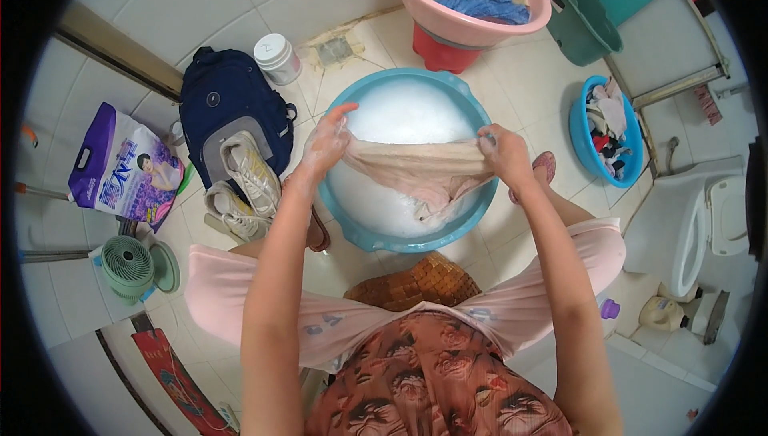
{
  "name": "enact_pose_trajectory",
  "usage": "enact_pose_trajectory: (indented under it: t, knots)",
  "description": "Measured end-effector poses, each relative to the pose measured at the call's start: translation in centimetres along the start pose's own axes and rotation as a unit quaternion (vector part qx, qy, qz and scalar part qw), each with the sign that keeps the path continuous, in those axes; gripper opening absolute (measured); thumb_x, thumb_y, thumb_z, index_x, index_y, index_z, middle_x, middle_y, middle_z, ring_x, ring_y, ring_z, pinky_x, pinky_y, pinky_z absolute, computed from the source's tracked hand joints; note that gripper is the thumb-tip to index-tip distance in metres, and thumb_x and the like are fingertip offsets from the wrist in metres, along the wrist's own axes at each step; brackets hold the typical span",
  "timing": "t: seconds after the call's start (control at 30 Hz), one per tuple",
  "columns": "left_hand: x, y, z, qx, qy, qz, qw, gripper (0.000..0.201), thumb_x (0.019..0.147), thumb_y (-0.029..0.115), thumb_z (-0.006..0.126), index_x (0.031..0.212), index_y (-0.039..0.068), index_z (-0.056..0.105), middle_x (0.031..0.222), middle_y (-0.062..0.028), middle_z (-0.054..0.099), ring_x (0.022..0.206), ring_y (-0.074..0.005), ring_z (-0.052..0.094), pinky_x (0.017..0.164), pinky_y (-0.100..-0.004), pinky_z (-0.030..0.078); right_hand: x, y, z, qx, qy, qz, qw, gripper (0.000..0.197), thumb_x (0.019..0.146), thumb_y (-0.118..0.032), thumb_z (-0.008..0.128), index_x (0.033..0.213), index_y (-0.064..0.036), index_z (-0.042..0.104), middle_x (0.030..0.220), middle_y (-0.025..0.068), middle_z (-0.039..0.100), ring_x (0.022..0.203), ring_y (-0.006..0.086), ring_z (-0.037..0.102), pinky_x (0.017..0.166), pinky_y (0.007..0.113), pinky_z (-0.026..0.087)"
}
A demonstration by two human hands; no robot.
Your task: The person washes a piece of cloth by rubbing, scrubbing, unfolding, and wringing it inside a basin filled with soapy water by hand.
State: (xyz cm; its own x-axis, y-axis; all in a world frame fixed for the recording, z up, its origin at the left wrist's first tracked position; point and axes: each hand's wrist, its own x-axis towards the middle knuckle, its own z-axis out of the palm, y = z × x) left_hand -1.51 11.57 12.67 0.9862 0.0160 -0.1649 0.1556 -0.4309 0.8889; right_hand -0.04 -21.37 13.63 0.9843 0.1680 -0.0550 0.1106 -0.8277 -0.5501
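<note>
A wet pale pink garment (420, 160) is stretched between my two hands across a teal basin (432, 242) of white suds (408, 112). Wrapped round the garment's right end, my right hand (504, 152) is closed near the basin's right rim. At the left rim my left hand (326, 144), foamy, grips the other end, one finger sticking up. The garment's lower folds hang down to the suds, and I cannot tell exactly what kind of clothing it is.
Behind the basin, a pink tub (472, 24) of wet clothes rests on a red support. A blue basin (578, 128) of laundry stands at right. Left are a navy backpack (224, 88), worn sneakers (254, 176), a white jar (277, 60) and a purple-white detergent bag (128, 168).
</note>
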Motion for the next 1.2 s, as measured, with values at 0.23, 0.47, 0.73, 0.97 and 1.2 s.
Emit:
enact_pose_trajectory:
  t: [0.23,0.47,0.73,0.97,1.2]
  knots:
    - [-0.4,2.2,-1.4,0.233,-0.108,0.116,0.960,0.033,0.082,0.025,0.055,0.112,0.010,0.056,0.120,-0.0181,0.043,0.111,-0.0287,0.042,0.092,-0.0332,0.037,0.1,-0.7,-2.4,0.056,-0.114,-0.156,0.980,0.035,0.078,-0.005,0.053,0.112,-0.0091,0.057,0.094,0.0184,0.060,0.084,0.0308,0.057,0.080,0.037,0.044]
    - [-0.4,1.9,-0.3,-0.011,-0.109,-0.072,0.991,0.016,0.092,0.021,0.040,0.095,0.006,0.045,0.100,-0.0167,0.052,0.089,-0.0254,0.054,0.070,-0.0350,0.048,0.1,-0.8,-3.2,-0.124,-0.155,-0.159,0.967,0.049,0.075,0.000,0.053,0.121,-0.0158,0.053,0.091,0.0163,0.056,0.080,0.0293,0.057,0.078,0.034,0.045]
    - [0.3,1.3,-1.9,0.044,-0.050,-0.022,0.998,0.024,0.079,0.031,0.058,0.089,0.009,0.061,0.095,-0.0093,0.059,0.089,-0.0225,0.058,0.079,-0.0341,0.045,0.0,1.9,-3.4,-0.021,-0.176,-0.132,0.975,0.043,0.074,0.003,0.044,0.112,-0.0106,0.059,0.092,0.0085,0.057,0.081,0.0190,0.056,0.070,0.030,0.047]
    - [-0.2,-0.7,1.4,-0.564,-0.003,-0.141,0.814,0.027,0.084,0.020,0.052,0.103,0.002,0.055,0.101,-0.0099,0.060,0.091,-0.0214,0.058,0.084,-0.0314,0.045,-1.9,-1.7,-2.8,0.261,-0.161,-0.113,0.945,0.030,0.078,-0.011,0.044,0.099,-0.0012,0.063,0.089,0.0063,0.060,0.081,0.0168,0.056,0.070,0.028,0.047]
    - [0.0,-2.8,2.7,-0.580,0.077,-0.169,0.793,0.028,0.085,0.021,0.051,0.102,0.000,0.053,0.093,-0.0101,0.060,0.085,-0.0242,0.059,0.079,-0.0348,0.047,-2.2,-3.6,-4.4,0.192,-0.368,0.159,0.896,0.026,0.081,-0.027,0.055,0.094,-0.0058,0.063,0.073,0.0005,0.058,0.072,0.0131,0.052,0.057,0.024,0.043]
